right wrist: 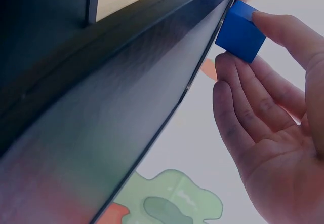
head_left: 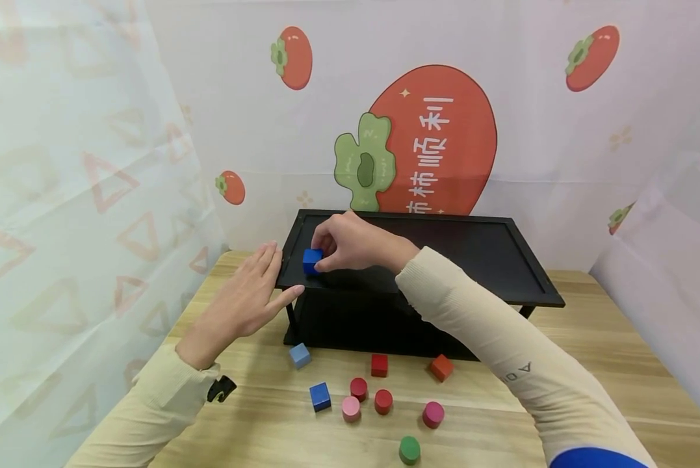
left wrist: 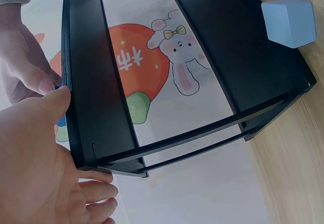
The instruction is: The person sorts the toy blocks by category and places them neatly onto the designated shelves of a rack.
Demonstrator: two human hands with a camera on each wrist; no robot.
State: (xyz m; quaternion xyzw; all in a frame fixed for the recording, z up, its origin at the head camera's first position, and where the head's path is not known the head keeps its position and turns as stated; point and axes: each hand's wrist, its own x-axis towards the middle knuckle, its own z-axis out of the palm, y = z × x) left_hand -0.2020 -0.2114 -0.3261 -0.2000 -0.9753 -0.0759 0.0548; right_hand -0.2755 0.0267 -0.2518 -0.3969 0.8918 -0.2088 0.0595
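Note:
My right hand [head_left: 355, 242] pinches a dark blue cube [head_left: 312, 261] between thumb and fingertips, at the left end of the black shelf's [head_left: 461, 250] top. In the right wrist view the blue cube [right wrist: 241, 32] sits at the tips of the right hand [right wrist: 273, 117], close against the top panel. My left hand [head_left: 247, 296] lies along the shelf's left edge with its fingers straight and its thumb at the front corner. From the left wrist view, the left hand's [left wrist: 40, 153] thumb touches the shelf rim [left wrist: 73, 127], while the other fingers extend past the corner.
On the wooden table [head_left: 238, 416] before the shelf lie a light blue cube [head_left: 299, 355], another blue cube [head_left: 320, 396], a red cube [head_left: 379, 365], an orange-red cube [head_left: 441, 368], and several small cylinders, including a pink one [head_left: 351, 409] and a green one [head_left: 409, 450]. A patterned cloth [head_left: 238, 84] hangs behind.

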